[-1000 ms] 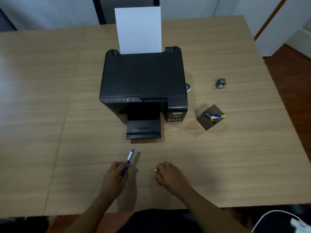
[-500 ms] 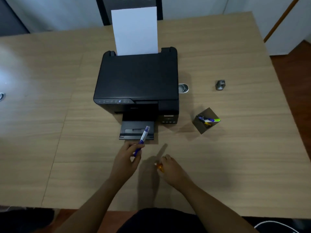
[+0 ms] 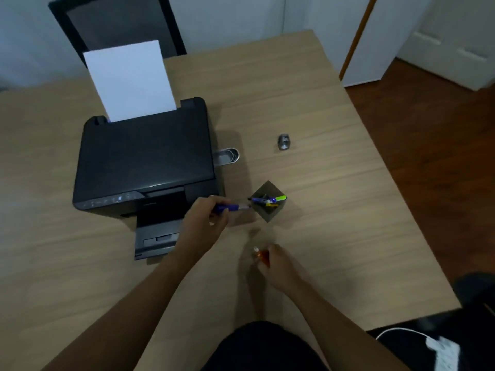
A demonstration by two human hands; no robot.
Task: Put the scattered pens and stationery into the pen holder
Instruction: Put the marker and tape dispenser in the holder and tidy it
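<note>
While the right hand (image 3: 278, 266) grips an orange pen (image 3: 263, 256), the left hand (image 3: 206, 220) holds a blue pen (image 3: 231, 208) just beside the pen holder (image 3: 267, 202).

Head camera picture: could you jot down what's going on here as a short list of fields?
Left hand: holds blue pen, tip toward pen holder
Right hand: holds orange item, on table
Pen holder: dark, already holds several pens
Printer: black, paper loaded
Elsewhere: small metal object, round tin beside printer
</note>
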